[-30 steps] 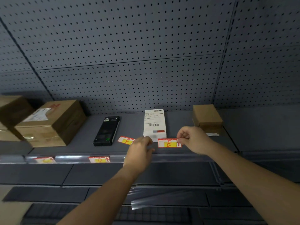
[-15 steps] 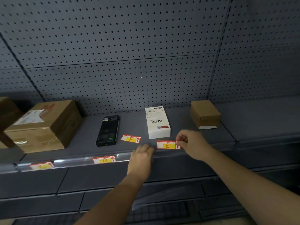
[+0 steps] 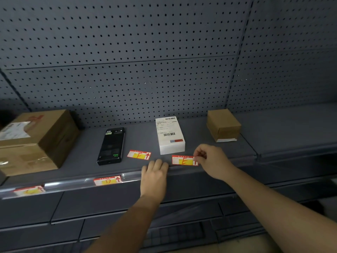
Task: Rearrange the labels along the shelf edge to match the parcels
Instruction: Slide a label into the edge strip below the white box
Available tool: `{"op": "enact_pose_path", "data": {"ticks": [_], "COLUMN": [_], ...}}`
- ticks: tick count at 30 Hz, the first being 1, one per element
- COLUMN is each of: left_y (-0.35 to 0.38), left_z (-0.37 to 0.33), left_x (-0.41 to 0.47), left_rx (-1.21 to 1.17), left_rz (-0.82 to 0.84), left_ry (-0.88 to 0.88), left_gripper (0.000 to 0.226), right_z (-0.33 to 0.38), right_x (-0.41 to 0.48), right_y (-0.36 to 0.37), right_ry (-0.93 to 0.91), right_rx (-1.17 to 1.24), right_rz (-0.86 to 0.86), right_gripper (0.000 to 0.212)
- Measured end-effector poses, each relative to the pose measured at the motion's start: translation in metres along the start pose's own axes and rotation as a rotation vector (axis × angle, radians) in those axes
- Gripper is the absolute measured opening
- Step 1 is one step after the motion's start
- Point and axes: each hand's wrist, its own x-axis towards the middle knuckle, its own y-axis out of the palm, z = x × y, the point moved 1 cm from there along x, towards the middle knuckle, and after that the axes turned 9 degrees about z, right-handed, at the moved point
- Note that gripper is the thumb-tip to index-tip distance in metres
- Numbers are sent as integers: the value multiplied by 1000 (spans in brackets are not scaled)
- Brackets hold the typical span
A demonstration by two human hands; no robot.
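Right now my right hand (image 3: pixel 212 161) pinches the right end of the label marked E (image 3: pixel 184 160), thumb and fingertips closed on its edge. That label lies flat at the front of the shelf (image 3: pixel 200 128), just before the white parcel (image 3: pixel 169 135) with the barcodes. My left hand (image 3: pixel 154 177) rests palm down over the shelf's front lip, its fingers together and curled onto the edge between the two loose labels; I cannot tell whether it grips anything beneath.

Left of that hand, the label marked F (image 3: pixel 139 154) lies loose on the shelf, slightly tilted, just beside the black handheld device (image 3: pixel 111 145). Lower, in the clear rail (image 3: pixel 76 182) along the shelf edge, the label marked D (image 3: pixel 107 180) sits below that device. Further left in the same rail I see another label (image 3: pixel 29 190), its letter too glared over for me to read.

Beyond these, a large brown box (image 3: pixel 36 141) stands at the shelf's left, and a small brown box (image 3: pixel 224 124) stands to the right of the white parcel, well apart from it. A grey pegboard (image 3: pixel 127 61) backs the shelf.
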Motion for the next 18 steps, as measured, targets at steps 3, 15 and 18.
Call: {"op": "enact_pose_path", "data": {"ticks": [3, 15, 18], "left_y": [1, -7, -8], "left_z": [-1, 7, 7], "left_x": [-2, -11, -9], "left_rx": [-10, -180, -198], "left_rz": [-17, 35, 44], "left_ry": [-8, 43, 49], "left_gripper": [42, 24, 17], "right_z": [-1, 14, 15], "right_x": [1, 12, 10], "right_y": [2, 20, 25], "right_ry": [-9, -142, -164], "right_rx": [7, -241, -326], "right_rz": [8, 80, 78], "right_gripper": [10, 12, 11]}}
